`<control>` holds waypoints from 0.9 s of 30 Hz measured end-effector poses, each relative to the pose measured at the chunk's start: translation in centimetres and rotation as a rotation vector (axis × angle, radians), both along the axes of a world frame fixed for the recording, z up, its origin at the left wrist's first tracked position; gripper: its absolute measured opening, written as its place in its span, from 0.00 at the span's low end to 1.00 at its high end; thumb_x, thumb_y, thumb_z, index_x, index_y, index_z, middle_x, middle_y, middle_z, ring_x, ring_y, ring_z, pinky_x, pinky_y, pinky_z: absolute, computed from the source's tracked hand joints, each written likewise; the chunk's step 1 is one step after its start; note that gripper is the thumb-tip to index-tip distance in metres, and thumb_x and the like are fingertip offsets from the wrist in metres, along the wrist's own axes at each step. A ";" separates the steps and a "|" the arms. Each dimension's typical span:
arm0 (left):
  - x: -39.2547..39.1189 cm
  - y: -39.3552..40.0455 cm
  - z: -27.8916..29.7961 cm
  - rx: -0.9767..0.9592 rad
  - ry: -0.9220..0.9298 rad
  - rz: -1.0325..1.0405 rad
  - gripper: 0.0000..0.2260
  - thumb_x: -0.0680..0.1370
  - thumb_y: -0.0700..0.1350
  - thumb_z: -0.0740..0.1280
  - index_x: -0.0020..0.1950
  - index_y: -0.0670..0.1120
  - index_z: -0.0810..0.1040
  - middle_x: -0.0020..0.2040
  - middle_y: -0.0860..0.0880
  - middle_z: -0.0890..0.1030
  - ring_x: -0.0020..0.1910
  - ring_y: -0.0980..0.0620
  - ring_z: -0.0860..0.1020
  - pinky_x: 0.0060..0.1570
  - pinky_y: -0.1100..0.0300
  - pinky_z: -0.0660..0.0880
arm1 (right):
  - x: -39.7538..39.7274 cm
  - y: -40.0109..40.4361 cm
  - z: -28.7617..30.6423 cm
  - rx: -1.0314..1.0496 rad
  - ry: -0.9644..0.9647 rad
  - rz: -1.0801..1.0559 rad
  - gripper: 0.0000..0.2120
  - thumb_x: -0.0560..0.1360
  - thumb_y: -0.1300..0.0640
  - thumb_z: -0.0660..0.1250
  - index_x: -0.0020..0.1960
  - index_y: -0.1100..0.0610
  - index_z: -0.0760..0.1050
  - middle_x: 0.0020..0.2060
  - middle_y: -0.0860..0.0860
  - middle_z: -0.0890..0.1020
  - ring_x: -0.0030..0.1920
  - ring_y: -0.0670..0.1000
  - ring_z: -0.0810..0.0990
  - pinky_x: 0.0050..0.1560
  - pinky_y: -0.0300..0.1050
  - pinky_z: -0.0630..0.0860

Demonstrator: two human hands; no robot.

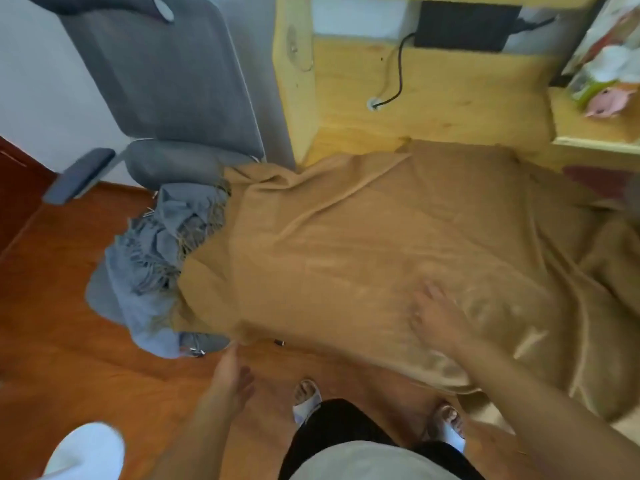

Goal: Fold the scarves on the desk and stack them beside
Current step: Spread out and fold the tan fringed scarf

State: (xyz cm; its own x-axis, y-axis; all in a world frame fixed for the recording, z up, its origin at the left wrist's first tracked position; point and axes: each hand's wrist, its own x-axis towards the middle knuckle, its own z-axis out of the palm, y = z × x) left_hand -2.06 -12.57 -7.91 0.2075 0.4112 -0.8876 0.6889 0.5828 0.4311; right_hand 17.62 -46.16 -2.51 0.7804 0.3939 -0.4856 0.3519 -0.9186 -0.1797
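Tan woven scarf spread across the pale wooden desk, its near edge hanging over the front. Right hand lies flat on it, fingers straight. Left hand reaches to the scarf's lower left corner; grip unclear. Grey fringed scarf lies crumpled on the grey office chair beside.

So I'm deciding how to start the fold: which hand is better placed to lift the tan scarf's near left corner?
Probably the left hand: its fingers already touch that corner of the tan scarf. The right hand lies flat mid-cloth, better for pinning it.
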 end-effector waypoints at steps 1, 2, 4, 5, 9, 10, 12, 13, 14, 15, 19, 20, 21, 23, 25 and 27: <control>0.0 -0.1 -0.5 -0.088 -0.031 0.060 0.34 0.80 0.67 0.62 0.80 0.48 0.62 0.64 0.42 0.73 0.58 0.41 0.76 0.56 0.44 0.73 | -0.7 2.4 -0.3 0.032 0.047 0.026 0.27 0.79 0.49 0.59 0.77 0.50 0.62 0.80 0.56 0.57 0.79 0.60 0.54 0.76 0.56 0.60; 0.1 0.2 -1.5 -0.149 -0.068 0.121 0.37 0.80 0.67 0.62 0.82 0.48 0.59 0.70 0.39 0.71 0.64 0.39 0.74 0.62 0.42 0.71 | -1.3 4.2 -0.9 0.034 0.082 0.044 0.32 0.79 0.48 0.60 0.81 0.51 0.56 0.81 0.55 0.54 0.80 0.59 0.52 0.77 0.55 0.58; 0.8 1.1 -3.4 -0.237 -0.108 0.266 0.39 0.80 0.67 0.62 0.84 0.48 0.53 0.78 0.37 0.63 0.76 0.35 0.65 0.74 0.39 0.64 | -1.8 6.2 -2.2 -0.001 0.130 0.074 0.38 0.76 0.44 0.57 0.82 0.49 0.49 0.82 0.53 0.48 0.81 0.57 0.46 0.79 0.56 0.53; 1.1 1.6 -4.1 -0.275 -0.115 0.331 0.39 0.81 0.66 0.61 0.84 0.47 0.52 0.79 0.37 0.62 0.78 0.35 0.62 0.76 0.39 0.61 | -2.0 6.5 -2.8 -0.038 0.141 0.076 0.40 0.73 0.43 0.54 0.82 0.49 0.47 0.82 0.53 0.47 0.82 0.56 0.44 0.79 0.56 0.52; 2.1 4.3 -6.6 -0.350 -0.187 0.571 0.34 0.83 0.61 0.60 0.83 0.46 0.54 0.80 0.40 0.62 0.79 0.38 0.60 0.79 0.41 0.56 | -1.9 7.4 -2.9 -0.095 0.069 0.025 0.35 0.74 0.45 0.54 0.79 0.53 0.58 0.79 0.57 0.58 0.81 0.57 0.51 0.79 0.54 0.52; 2.2 5.0 -7.1 -0.360 -0.222 0.616 0.33 0.83 0.61 0.60 0.83 0.47 0.56 0.80 0.41 0.62 0.79 0.39 0.60 0.79 0.42 0.56 | -1.8 8.1 -2.4 -0.092 0.060 -0.006 0.30 0.76 0.46 0.55 0.77 0.54 0.62 0.77 0.57 0.62 0.80 0.57 0.54 0.78 0.52 0.55; 2.4 6.0 -7.7 -0.385 -0.316 0.693 0.32 0.82 0.62 0.58 0.82 0.48 0.59 0.76 0.42 0.68 0.77 0.41 0.65 0.78 0.43 0.56 | -1.4 9.7 -1.8 -0.104 0.036 -0.098 0.23 0.80 0.51 0.59 0.73 0.55 0.67 0.74 0.57 0.66 0.76 0.59 0.61 0.73 0.53 0.64; 2.4 6.4 -7.8 -0.406 -0.370 0.727 0.32 0.82 0.62 0.58 0.81 0.48 0.60 0.71 0.42 0.73 0.73 0.41 0.69 0.76 0.43 0.58 | -1.3 10.6 -1.6 -0.124 0.025 -0.144 0.21 0.80 0.52 0.59 0.72 0.55 0.68 0.73 0.58 0.67 0.75 0.61 0.64 0.71 0.55 0.67; 2.5 6.8 -7.8 -0.432 -0.420 0.752 0.31 0.82 0.63 0.59 0.81 0.47 0.61 0.67 0.42 0.75 0.70 0.41 0.72 0.75 0.42 0.58 | -1.3 11.2 -1.6 -0.138 0.027 -0.177 0.21 0.79 0.52 0.59 0.72 0.56 0.69 0.72 0.58 0.67 0.74 0.62 0.65 0.71 0.56 0.68; 2.6 7.3 -7.9 -0.459 -0.462 0.759 0.32 0.82 0.63 0.60 0.80 0.47 0.63 0.66 0.42 0.76 0.69 0.41 0.72 0.75 0.41 0.59 | -1.5 11.7 -1.5 -0.151 0.045 -0.204 0.22 0.79 0.51 0.59 0.71 0.56 0.69 0.72 0.59 0.67 0.73 0.63 0.65 0.71 0.56 0.68; 3.0 9.2 -8.5 -0.503 -0.470 0.720 0.30 0.81 0.64 0.63 0.74 0.44 0.69 0.66 0.46 0.77 0.71 0.45 0.72 0.77 0.42 0.59 | -2.2 11.6 -1.2 -0.152 0.029 -0.218 0.22 0.78 0.48 0.57 0.68 0.56 0.70 0.68 0.59 0.69 0.69 0.63 0.68 0.66 0.57 0.71; 3.1 9.4 -8.6 -0.475 -0.431 0.706 0.30 0.81 0.64 0.63 0.75 0.44 0.69 0.70 0.47 0.74 0.72 0.46 0.71 0.77 0.43 0.60 | -2.3 11.4 -1.0 -0.149 0.017 -0.224 0.20 0.78 0.50 0.60 0.68 0.56 0.69 0.68 0.58 0.68 0.70 0.62 0.68 0.65 0.56 0.72; 3.3 9.4 -8.6 -0.442 -0.377 0.691 0.30 0.82 0.63 0.62 0.77 0.44 0.68 0.73 0.47 0.72 0.74 0.45 0.69 0.76 0.45 0.61 | -2.2 11.2 -0.9 -0.147 0.010 -0.228 0.20 0.78 0.53 0.62 0.69 0.56 0.69 0.69 0.58 0.66 0.71 0.61 0.68 0.65 0.55 0.72; 3.3 9.5 -9.5 -0.373 -0.251 0.673 0.30 0.82 0.62 0.61 0.79 0.45 0.66 0.79 0.47 0.65 0.79 0.44 0.62 0.78 0.46 0.57 | -2.0 10.6 -1.0 -0.154 0.000 -0.242 0.21 0.78 0.55 0.65 0.69 0.56 0.69 0.69 0.58 0.67 0.70 0.61 0.69 0.64 0.53 0.71; 3.1 9.3 -10.6 -0.388 -0.212 0.691 0.33 0.81 0.64 0.60 0.81 0.47 0.63 0.82 0.45 0.59 0.82 0.43 0.54 0.80 0.44 0.51 | -1.8 10.4 -1.2 -0.153 -0.015 -0.249 0.21 0.77 0.55 0.65 0.69 0.57 0.70 0.67 0.58 0.68 0.67 0.62 0.71 0.64 0.52 0.70; 2.6 8.8 -11.6 -0.444 -0.304 0.718 0.35 0.80 0.66 0.60 0.82 0.49 0.61 0.82 0.42 0.58 0.82 0.41 0.55 0.78 0.40 0.52 | -1.6 10.4 -1.2 -0.154 -0.022 -0.254 0.21 0.77 0.55 0.65 0.69 0.57 0.70 0.66 0.58 0.68 0.66 0.62 0.71 0.63 0.52 0.70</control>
State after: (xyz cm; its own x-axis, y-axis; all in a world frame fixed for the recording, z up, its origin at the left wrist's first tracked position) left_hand 0.58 -3.77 -19.51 0.2846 0.1639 -0.9445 -0.0131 0.9858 0.1671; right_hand 15.98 -35.72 -3.73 0.8555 0.1074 -0.5066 0.1094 -0.9937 -0.0258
